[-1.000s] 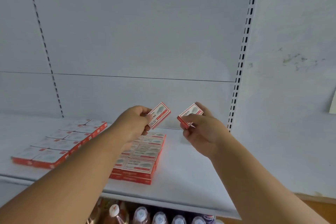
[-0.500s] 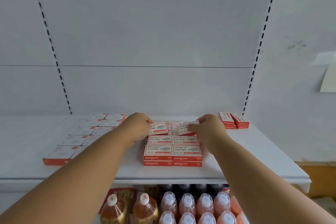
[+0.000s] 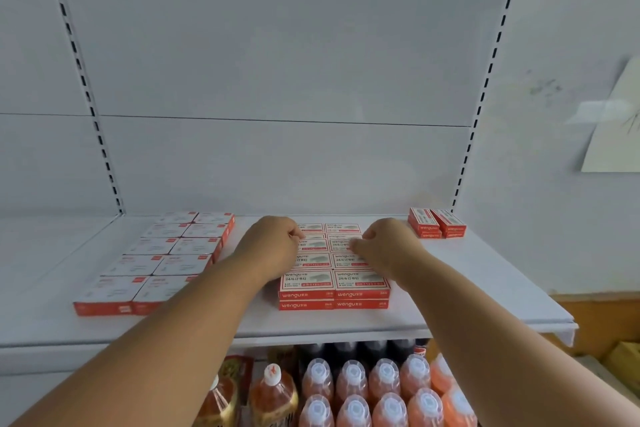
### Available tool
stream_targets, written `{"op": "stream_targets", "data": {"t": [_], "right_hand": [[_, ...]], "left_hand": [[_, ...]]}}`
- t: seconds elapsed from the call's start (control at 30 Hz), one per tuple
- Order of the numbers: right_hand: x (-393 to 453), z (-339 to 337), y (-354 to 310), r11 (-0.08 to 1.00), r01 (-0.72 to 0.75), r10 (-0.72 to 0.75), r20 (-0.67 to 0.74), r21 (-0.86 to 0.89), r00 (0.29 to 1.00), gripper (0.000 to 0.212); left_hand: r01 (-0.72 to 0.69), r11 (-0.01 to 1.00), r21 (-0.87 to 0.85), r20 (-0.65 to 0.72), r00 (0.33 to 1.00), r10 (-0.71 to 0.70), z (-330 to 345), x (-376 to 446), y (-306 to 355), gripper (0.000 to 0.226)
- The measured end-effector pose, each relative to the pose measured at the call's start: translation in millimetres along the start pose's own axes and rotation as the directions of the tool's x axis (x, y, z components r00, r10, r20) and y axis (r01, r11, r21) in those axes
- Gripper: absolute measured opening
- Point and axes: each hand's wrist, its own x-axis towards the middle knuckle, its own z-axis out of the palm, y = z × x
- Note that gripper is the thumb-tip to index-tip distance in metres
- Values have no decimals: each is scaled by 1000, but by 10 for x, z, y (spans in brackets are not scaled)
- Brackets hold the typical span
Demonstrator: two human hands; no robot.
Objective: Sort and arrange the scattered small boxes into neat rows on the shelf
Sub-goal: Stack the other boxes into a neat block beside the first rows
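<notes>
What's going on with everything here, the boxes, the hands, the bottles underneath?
Middle block of boxes: two columns, stacked two high.
Left block of boxes: flat, two neat columns.
Small stack: apart, back right.
Left hand: resting on middle block.
Right hand: resting on middle block.
Bottles: upright, capped.

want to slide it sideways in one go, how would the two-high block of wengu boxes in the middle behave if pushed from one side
The middle block is loose small boxes stacked two high, so it would probably shear or split into columns. The white shelf looks smooth, so low boxes should slide, not tip.
</notes>
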Motion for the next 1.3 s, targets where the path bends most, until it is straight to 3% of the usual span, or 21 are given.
{"op": "stream_targets", "data": {"t": [0.13, 0.27, 0.37, 0.5, 0.63, 0.73, 0.83, 0.87, 0.93, 1.07, 1.2, 1.3], "right_hand": [[27, -26, 33, 999, 5, -4, 21, -41, 1000, 38], [45, -191, 205, 994, 82, -95, -215, -70, 972, 32], [114, -341, 395, 994, 93, -106, -309, -54, 945, 22], [258, -551, 727, 997, 77, -81, -325, -26, 942, 13], [426, -822, 1123, 997, 63, -77, -326, -52, 942, 21], [549, -983, 1341, 995, 41, -61, -245, -86, 968, 35], [709, -1032, 1453, 988, 59, -77, -128, -139, 989, 50], [751, -1040, 1469, 986, 70, -84, -91, -149, 992, 52], [820, -1056, 1504, 985, 90, -96, -36, -147, 995, 51], [891, -1078, 1588, 986, 122, -120, 29, -112, 992, 33], [1034, -1093, 1681, 991, 128, -130, 88, 26, 988, 34], [1104, -1117, 1727, 983, 93, -114, 128, 156, 985, 37]], "left_hand": [[-20, 996, 83, -16, 1000, 21, -23, -13, 40, 23], [-70, 979, 194, -100, 991, 91, -83, -25, 310, 21], [-155, 976, 155, -78, 983, 168, -45, -10, 563, 25], [-238, 969, 72, 3, 971, 239, 110, 50, 965, 26], [-298, 954, 32, 48, 954, 297, 316, 181, 1378, 28], [-241, 970, 43, 68, 969, 238, 489, 331, 1658, 28], [-155, 973, 173, 143, 981, 131, 685, 510, 1926, 17], [-116, 969, 216, 171, 982, 79, 751, 567, 2004, 23], [-17, 965, 260, 198, 979, -36, 859, 653, 2127, 41], [154, 957, 246, 177, 964, -200, 990, 739, 2200, 52], [258, 939, 227, 107, 952, -288, 1064, 775, 2173, 35], [342, 935, 91, 87, 933, -349, 1097, 744, 2197, 32]]}}
